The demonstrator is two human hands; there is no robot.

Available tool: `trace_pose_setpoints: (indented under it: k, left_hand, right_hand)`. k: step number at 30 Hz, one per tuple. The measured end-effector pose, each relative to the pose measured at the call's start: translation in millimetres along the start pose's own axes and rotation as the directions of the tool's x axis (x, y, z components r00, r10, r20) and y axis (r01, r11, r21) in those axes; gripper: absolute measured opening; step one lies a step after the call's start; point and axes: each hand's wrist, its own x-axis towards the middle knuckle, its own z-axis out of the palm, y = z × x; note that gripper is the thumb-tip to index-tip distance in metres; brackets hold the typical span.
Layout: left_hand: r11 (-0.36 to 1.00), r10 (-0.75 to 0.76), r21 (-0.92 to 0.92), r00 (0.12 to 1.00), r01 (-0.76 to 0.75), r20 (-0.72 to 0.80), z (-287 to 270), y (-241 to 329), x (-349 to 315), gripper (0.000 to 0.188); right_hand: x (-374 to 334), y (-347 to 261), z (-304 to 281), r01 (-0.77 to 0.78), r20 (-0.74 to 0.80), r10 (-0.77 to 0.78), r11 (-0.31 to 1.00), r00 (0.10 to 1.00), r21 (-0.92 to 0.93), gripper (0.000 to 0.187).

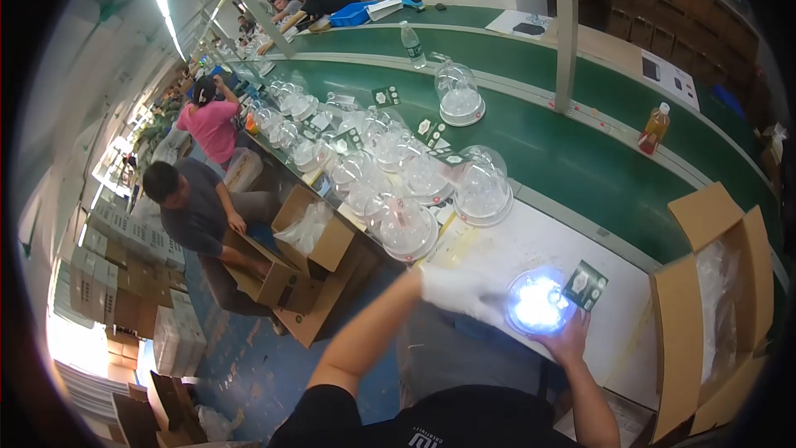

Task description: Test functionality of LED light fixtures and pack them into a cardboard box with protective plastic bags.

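A round, clear-domed lamp (539, 302) glows bright bluish white above the white worktop, its glare washing out detail. At its lower right edge, my bare right hand (565, 338) has its fingers closed around the rim. My left hand (460, 289), in a white glove, reaches in from the left with fingers stretched to the lamp's side. Its fingertips are blurred; whether they press on the lamp is unclear. A dark green printed card (586, 284) stands by the lamp's right side, just above my right fingers; what supports it is hidden.
Several unlit clear domes (400, 228) crowd the bench ahead-left, cards among them. A green conveyor (564, 166) runs behind, carrying another dome (461, 98). To the right stands an open carton (678, 340) with plastic lining. A seated co-worker (195, 207) handles a carton at left.
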Motion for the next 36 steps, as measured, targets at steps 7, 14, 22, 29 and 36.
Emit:
trace_pose_setpoints:
  k: [7, 14, 22, 29, 36]
  left_hand:
    - [0.936, -0.010, 0.226, 0.663, 0.270, -0.749, -233.6, -21.1, 52.0, 0.035]
    - [0.394, -0.451, 0.222, 0.398, 0.892, -0.799, -387.1, -148.1, 134.1, 0.058]
    - [0.480, -0.370, 0.065, 0.269, 0.875, -0.889, -402.0, -219.1, 183.2, 0.052]
    - [0.526, -0.252, 0.154, 0.326, 0.837, -0.911, -381.0, -171.5, 172.7, 0.038]
    - [0.790, -0.009, 0.261, 0.436, 0.555, -0.900, -322.4, -20.5, 111.2, 0.031]
  right_hand:
    - [-5.4, 22.2, 22.9, -0.111, 0.129, 0.105, 0.993, 0.986, 0.044, 0.084]
    - [2.2, 24.5, 10.3, 0.041, 0.138, -0.020, 0.988, 0.990, -0.150, 0.080]
    - [3.0, 27.9, 22.0, -0.035, 0.077, 0.037, 0.999, 0.996, -0.026, 0.070]
    - [11.2, 18.0, 17.7, -0.032, 0.113, 0.033, 0.999, 0.993, -0.011, 0.071]
    - [-9.6, 10.1, 17.7, -0.068, 0.050, 0.073, 0.993, 0.996, -0.098, 0.084]
